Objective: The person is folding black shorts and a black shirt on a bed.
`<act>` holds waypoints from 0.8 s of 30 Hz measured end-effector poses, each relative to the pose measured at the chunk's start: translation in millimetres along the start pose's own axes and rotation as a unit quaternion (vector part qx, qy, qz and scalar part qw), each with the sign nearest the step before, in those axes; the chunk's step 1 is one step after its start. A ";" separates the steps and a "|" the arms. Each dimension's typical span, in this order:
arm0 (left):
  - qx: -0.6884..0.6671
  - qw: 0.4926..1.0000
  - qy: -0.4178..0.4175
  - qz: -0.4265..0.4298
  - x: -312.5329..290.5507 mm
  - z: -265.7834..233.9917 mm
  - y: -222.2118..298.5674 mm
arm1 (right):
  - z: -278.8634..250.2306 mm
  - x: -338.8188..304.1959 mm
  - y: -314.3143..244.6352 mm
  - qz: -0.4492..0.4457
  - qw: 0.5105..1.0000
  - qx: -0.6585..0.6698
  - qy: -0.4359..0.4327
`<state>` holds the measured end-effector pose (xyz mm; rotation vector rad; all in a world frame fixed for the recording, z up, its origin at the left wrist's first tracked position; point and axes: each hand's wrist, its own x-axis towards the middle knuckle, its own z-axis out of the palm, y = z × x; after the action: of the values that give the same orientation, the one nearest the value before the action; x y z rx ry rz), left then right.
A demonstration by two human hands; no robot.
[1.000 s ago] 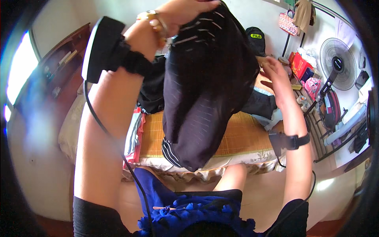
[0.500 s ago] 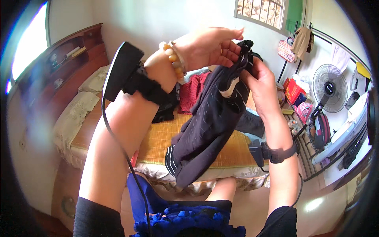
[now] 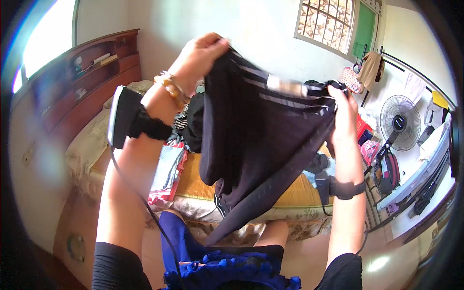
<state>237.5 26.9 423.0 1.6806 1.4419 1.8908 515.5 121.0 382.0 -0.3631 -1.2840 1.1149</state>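
A black garment (image 3: 266,140) with white stripes along its top edge and a pale label there hangs stretched between my hands in mid-air above the bed; I cannot tell whether it is a top or trousers. My left hand (image 3: 205,50) pinches its upper left corner, raised higher than the other. At the upper right corner, my right hand (image 3: 344,116) grips the bunched striped edge. The lower part narrows to a point that dangles over the bed's front edge, with a striped end beside it. Motion smears the top edge.
The bed (image 3: 290,193) has a bamboo mat. Folded pink and grey clothes (image 3: 168,166) lie on its left part, with dark clothes (image 3: 195,121) behind. A wooden headboard (image 3: 96,72) stands left. Right are a standing fan (image 3: 400,123) and a metal rack (image 3: 411,53) with hanging things.
My left hand has moved left and closed on a corner of the garment. The garment, bunched before, is now spread wide between both hands. My right hand has shifted slightly right and down.
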 end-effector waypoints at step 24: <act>0.345 0.929 -0.090 0.103 -47.6 -111.5 115.0 | -15.3 23.5 -65.9 -0.014 0.920 -0.222 -0.321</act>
<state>205.4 -119.5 497.0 2.3084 2.0691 1.3218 556.1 114.4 440.6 -0.3177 -2.1347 0.9378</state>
